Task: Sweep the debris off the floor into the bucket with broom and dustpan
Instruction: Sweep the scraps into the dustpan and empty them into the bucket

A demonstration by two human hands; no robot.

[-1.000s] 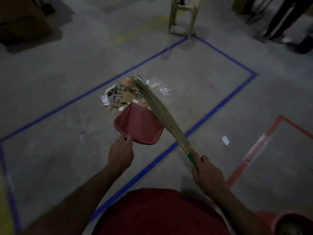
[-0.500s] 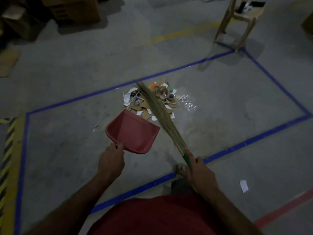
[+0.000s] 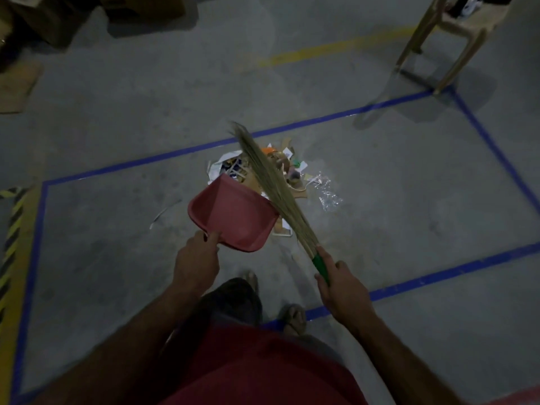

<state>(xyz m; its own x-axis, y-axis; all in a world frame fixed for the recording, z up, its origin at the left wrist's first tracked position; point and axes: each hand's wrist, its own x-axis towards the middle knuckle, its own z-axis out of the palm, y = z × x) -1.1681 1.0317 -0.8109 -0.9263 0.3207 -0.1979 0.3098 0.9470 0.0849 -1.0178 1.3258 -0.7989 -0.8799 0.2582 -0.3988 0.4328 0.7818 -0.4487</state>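
Left grip (image 3: 196,260) holds dustpan (image 3: 232,213); right grip (image 3: 342,285) clutches broom (image 3: 271,182), debris (image 3: 280,168) ahead of pan mouth.

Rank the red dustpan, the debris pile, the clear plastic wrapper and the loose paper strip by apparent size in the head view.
1. debris pile and red dustpan, too alike to separate
2. clear plastic wrapper
3. loose paper strip

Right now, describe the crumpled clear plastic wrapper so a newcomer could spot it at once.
Find the blue tape rectangle on the grey concrete floor, then the debris pile of paper and cardboard scraps inside it. The crumpled clear plastic wrapper lies at the pile's right edge, the only see-through, glinting piece there.
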